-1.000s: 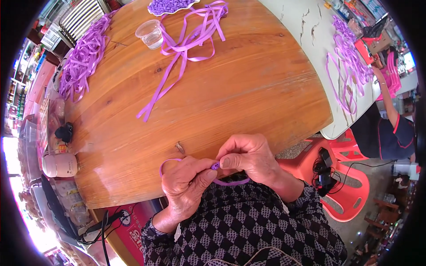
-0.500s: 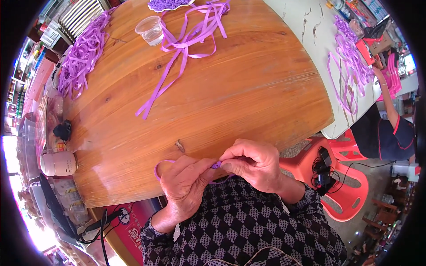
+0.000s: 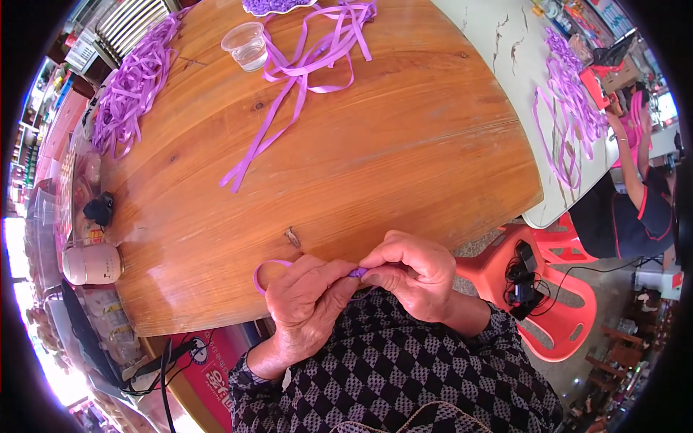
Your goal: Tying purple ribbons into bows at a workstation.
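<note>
A left hand [image 3: 303,294] and right hand [image 3: 413,278] pinch a small purple ribbon knot [image 3: 357,273] between them, with a ribbon loop [image 3: 257,276] left of the grip and the table [image 3: 404,159] beyond, a hold that a slackened thumb could undo, letting the tiny knot slip.

Brightly lit — white glare at left (edges bend, corners black).

A broad stretch of the desk [image 3: 411,159] lay open beyond the left hand [image 3: 307,294] and the right hand [image 3: 417,276], running out to its right edge. Farther off, loose ribbons [image 3: 299,76], a clear cup [image 3: 246,49] and a dish [image 3: 289,11] stood in the way, and a ribbon heap [image 3: 135,90] blocked the far left. The person's torso [image 3: 393,361] closed off the near side.
</note>
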{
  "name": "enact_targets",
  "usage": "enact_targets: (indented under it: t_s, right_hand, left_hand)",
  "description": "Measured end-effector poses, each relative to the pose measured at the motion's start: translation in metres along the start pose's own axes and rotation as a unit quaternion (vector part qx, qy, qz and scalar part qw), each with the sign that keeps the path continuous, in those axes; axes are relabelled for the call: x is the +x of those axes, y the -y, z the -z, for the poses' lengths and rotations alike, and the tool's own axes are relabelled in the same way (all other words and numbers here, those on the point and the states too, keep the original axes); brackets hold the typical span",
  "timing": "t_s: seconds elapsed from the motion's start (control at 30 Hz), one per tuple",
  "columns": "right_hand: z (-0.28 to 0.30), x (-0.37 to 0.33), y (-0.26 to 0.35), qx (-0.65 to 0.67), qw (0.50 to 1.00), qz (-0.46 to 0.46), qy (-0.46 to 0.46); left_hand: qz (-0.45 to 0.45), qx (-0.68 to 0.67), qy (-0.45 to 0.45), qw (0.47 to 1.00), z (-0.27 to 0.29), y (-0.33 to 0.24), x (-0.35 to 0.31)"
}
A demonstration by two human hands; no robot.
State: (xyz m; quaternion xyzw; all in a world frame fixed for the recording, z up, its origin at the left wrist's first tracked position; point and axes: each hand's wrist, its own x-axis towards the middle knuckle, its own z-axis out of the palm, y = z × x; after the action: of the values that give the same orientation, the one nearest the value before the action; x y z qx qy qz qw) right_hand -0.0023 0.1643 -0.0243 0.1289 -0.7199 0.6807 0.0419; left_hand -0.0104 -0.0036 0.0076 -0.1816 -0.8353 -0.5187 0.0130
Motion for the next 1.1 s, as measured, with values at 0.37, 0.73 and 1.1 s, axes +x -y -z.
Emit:
enact_targets:
  t_s: [0.37, 0.73, 1.1]
  right_hand:
    - [0.000, 0.003, -0.007, -0.034, 0.991, 0.132, 0.005]
    - [0.004, 0.003, -0.010, -0.051, 0.980, 0.185, 0.050]
    - [0.010, 0.009, 0.000, -0.047, 0.980, 0.187, 0.040]
  left_hand:
    - [-0.100, 0.064, 0.010, 0.993, 0.000, 0.009, 0.001]
    - [-0.190, 0.092, 0.048, 0.976, 0.000, 0.008, 0.001]
    - [-0.157, 0.013, 0.015, 0.987, -0.003, 0.011, 0.009]
